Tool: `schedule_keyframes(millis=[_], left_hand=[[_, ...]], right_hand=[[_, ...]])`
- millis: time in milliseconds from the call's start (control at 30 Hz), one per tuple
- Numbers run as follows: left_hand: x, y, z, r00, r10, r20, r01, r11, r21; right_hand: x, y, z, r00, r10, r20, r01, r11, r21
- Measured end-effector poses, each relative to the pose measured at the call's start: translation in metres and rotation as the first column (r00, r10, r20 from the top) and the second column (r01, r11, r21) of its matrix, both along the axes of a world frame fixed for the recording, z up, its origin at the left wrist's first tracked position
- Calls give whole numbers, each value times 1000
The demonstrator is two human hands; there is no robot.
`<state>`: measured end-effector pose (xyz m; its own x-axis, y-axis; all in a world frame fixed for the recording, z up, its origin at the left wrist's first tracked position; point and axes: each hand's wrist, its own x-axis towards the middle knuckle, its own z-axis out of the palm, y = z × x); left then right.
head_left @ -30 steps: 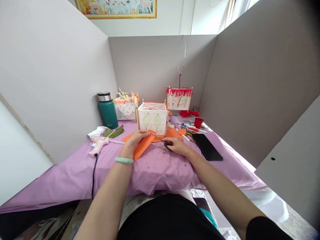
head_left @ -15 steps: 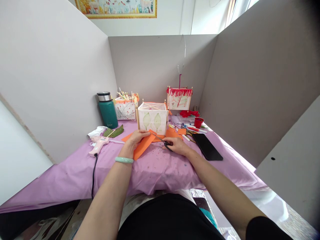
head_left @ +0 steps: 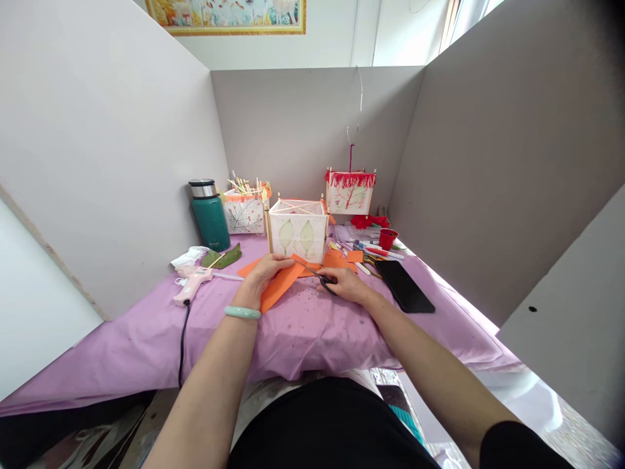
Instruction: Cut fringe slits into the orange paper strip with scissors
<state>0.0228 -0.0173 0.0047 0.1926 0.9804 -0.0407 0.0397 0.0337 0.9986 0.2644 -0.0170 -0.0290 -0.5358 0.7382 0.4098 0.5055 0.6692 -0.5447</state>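
Note:
My left hand (head_left: 267, 272) pinches a strip of orange paper (head_left: 280, 290) by its upper end, and the strip slants down toward me. Scissors (head_left: 326, 282) with dark handles are gripped in my right hand (head_left: 347, 285). Their blades point left and meet the paper's edge near my left fingertips; whether the blades are parted is too small to tell. Just behind stands a white lantern (head_left: 299, 238) with wooden corner sticks and two green leaf shapes on its front. More orange paper (head_left: 340, 260) lies at its foot.
A pink glue gun (head_left: 193, 284) with a black cord lies at left, near leaves (head_left: 224, 257) and a green bottle (head_left: 211, 218). At right are a black phone (head_left: 404, 286), pens, and a red cup (head_left: 387, 239). Two more lanterns, one red-fringed (head_left: 350, 195), stand behind.
Almost nothing differs. Both hands, the scissors and the orange paper keep nearly the same place; the whole view has shifted very slightly.

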Motion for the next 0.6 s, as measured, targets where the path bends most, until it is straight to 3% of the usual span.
schedule_keyframes(millis=[600], left_hand=[[0,5,-5,999,11,-30,-10,1000,15]], right_hand=[[-1,0,0,1000,13,3,-13,1000,13]])
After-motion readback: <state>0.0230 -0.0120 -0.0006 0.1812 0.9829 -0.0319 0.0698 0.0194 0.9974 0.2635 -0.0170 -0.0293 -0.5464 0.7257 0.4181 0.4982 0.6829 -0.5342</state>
